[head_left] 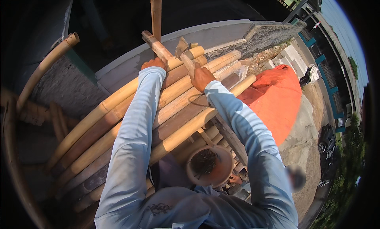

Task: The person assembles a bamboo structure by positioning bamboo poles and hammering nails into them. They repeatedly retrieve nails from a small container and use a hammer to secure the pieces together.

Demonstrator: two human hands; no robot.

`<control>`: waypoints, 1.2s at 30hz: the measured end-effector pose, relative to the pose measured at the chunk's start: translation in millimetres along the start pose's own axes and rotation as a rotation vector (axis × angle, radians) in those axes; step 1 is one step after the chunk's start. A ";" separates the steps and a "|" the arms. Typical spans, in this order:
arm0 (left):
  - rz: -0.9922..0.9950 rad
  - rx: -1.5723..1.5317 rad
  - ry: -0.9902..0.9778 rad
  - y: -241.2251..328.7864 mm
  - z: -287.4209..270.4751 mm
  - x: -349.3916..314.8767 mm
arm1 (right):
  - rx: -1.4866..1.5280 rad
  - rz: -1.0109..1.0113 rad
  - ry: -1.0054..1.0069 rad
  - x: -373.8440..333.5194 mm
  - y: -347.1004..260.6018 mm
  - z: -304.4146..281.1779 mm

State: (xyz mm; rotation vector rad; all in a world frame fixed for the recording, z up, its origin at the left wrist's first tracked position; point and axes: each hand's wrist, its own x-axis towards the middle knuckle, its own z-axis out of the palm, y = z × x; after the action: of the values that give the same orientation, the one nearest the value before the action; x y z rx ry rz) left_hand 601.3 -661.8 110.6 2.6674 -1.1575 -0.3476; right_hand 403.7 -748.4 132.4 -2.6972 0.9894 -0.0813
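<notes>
Closed fingers of my left hand (154, 63) grip the near side of a short wooden piece (157, 46), which lies across the far end of the outermost bamboo pole (105, 106). My right hand (202, 78) is wrapped around the pale wooden handle of a hand tool (187, 64). Its wedge-shaped head points up and away, close to the wooden piece; whether it is a hammer or a hatchet I cannot tell. Several yellow and brown bamboo poles (176, 90) lie side by side beneath both forearms, running from lower left to upper right.
An upright bamboo post (156, 15) stands beyond my left hand, before a low concrete wall (213, 29). Below the poles sits a round bucket (215, 161) with dark bits inside. An orange tarp (277, 98) covers something at the right. Another bamboo pole (47, 70) rises at the left.
</notes>
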 end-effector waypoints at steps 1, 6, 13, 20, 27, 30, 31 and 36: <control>-0.022 0.015 0.002 -4.1 3.4 0.0 | 0.012 -0.017 0.095 -2.6 -7.5 -7.0; -0.081 0.034 -0.020 -16.7 -11.7 1.8 | 0.547 -0.346 0.806 -16.1 -65.9 -81.6; -0.057 -0.003 0.010 12.2 -24.0 5.2 | -0.026 -0.148 0.207 9.6 -23.5 -40.5; -0.067 -0.003 -0.010 1.0 -6.2 2.2 | 0.527 -0.282 1.005 -18.5 -45.6 -50.0; -0.078 0.047 -0.044 -14.6 -11.7 4.1 | 0.256 -0.207 0.654 -9.8 -50.9 -91.6; -0.090 0.037 -0.044 -1.2 -12.6 0.1 | 0.615 -0.278 0.956 -15.9 -51.9 -64.5; -0.072 0.031 -0.051 1.3 -9.4 1.5 | 0.248 -0.099 0.556 -19.7 -22.8 -29.0; -0.120 0.000 -0.078 -6.0 -19.6 -4.2 | 0.083 -0.204 0.359 -4.6 -38.1 -60.2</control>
State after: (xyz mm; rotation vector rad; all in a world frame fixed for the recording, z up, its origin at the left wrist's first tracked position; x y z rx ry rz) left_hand 608.5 -652.7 128.1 2.7530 -1.0207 -0.4760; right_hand 415.5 -731.3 200.7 -2.7514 0.7725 -0.6502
